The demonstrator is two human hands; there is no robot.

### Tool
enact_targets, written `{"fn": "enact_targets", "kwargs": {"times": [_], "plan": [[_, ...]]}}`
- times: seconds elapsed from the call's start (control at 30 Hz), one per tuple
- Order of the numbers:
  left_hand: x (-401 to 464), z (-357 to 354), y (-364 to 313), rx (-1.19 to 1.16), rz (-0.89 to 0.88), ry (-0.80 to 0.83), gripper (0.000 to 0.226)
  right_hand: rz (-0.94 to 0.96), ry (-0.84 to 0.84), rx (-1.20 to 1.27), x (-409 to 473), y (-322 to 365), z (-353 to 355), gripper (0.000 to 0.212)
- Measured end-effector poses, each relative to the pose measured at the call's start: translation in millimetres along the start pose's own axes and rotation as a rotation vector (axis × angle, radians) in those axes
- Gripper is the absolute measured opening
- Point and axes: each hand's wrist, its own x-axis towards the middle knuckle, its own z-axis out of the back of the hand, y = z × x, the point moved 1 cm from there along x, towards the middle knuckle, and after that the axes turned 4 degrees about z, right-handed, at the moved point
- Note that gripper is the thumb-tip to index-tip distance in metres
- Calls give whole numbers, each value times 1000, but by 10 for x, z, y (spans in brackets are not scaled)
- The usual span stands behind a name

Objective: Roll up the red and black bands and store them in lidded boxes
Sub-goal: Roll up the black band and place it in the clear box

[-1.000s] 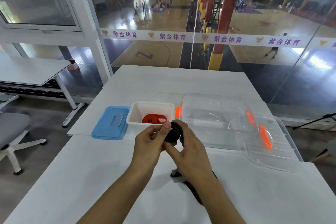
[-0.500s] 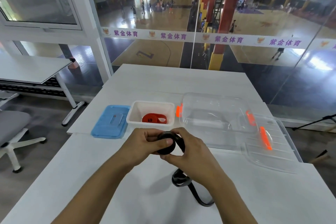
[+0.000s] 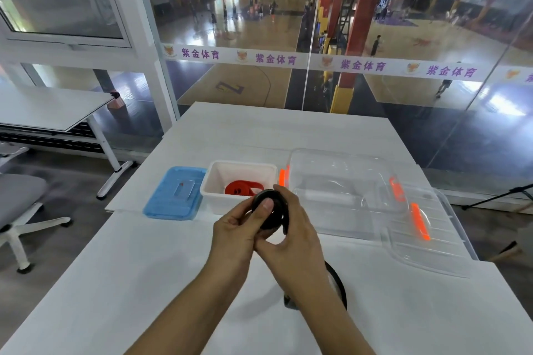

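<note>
A grey office chair [image 3: 17, 196] stands on the floor at far left. On the white table [image 3: 121, 282], left to right: a blue lid [image 3: 176, 193] lying flat; touching its right edge, a small white box [image 3: 239, 173] with the red band [image 3: 243, 188] coiled inside; then a large clear box [image 3: 340, 187] with orange latches, and its clear lid [image 3: 432, 228] leaning at its right.

In front of the white box, both hands meet over the table around the black band [image 3: 269, 210]. The left hand [image 3: 239, 232] clamps the roll, thumb pressed flat on its face. The right hand [image 3: 291, 235] curls round the roll's right rim, fingers wrapped behind it. The band's unrolled tail [image 3: 337, 279] trails under the right wrist onto the table.

Judgement: the band looks light, soft and elastic, so the coil will likely spring open if released. It is best gripped across both flat faces, with 1 thumb pinning the outermost wrap. About 1 of 2 bands appears stored; neither box is lidded yet.
</note>
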Motion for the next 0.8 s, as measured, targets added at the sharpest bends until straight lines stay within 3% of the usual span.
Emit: {"fn": "enact_targets", "kwargs": {"times": [0.13, 0.27, 0.47, 0.63, 0.8], "plan": [[-3, -9, 31, -11, 90, 2, 44, -13, -24, -73, 25, -46, 17, 65], [53, 132, -58, 108, 205, 102, 48, 26, 126, -102, 49, -119, 120, 64], [98, 367, -379, 491, 201, 377, 27, 150, 396, -170, 97, -159, 281, 73], [84, 348, -419, 573, 96, 369, 25, 147, 398, -97, 142, -126, 307, 74], [66, 339, -315, 502, 73, 293, 32, 168, 368, -116, 155, -131, 335, 72]]}}
